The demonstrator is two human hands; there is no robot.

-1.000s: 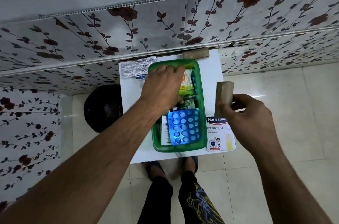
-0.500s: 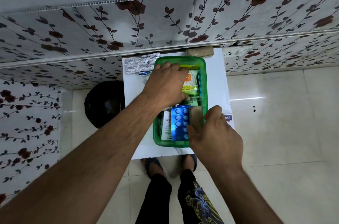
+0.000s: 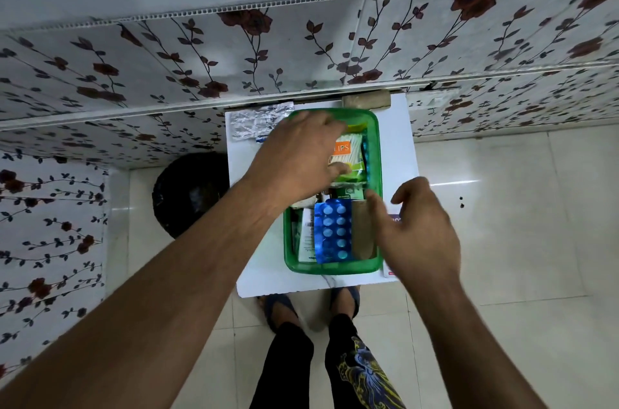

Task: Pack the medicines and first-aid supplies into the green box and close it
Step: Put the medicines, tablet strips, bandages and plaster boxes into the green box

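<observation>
The green box (image 3: 335, 268) stands open on a small white table (image 3: 261, 274). Inside it lie a blue blister pack (image 3: 333, 231), a tan bandage roll (image 3: 361, 234) along the right wall, a cotton swab packet (image 3: 348, 154) and some paper cartons. My left hand (image 3: 294, 160) rests over the box's far left part, thumb on the swab packet. My right hand (image 3: 418, 231) hovers at the box's right rim with fingers apart, empty, next to the tan roll. It covers most of the plaster carton (image 3: 395, 218) on the table.
A silver blister strip (image 3: 254, 122) lies on the table behind the box at the left. Another tan roll (image 3: 366, 100) sits at the table's back edge against the flowered wall. A black round object (image 3: 191, 194) stands on the floor to the left. My feet (image 3: 278, 308) are under the table's front edge.
My right hand carried the tan roll from beside the table into the box, set it next to the blue blister pack and let go. My left hand stayed over the box.
</observation>
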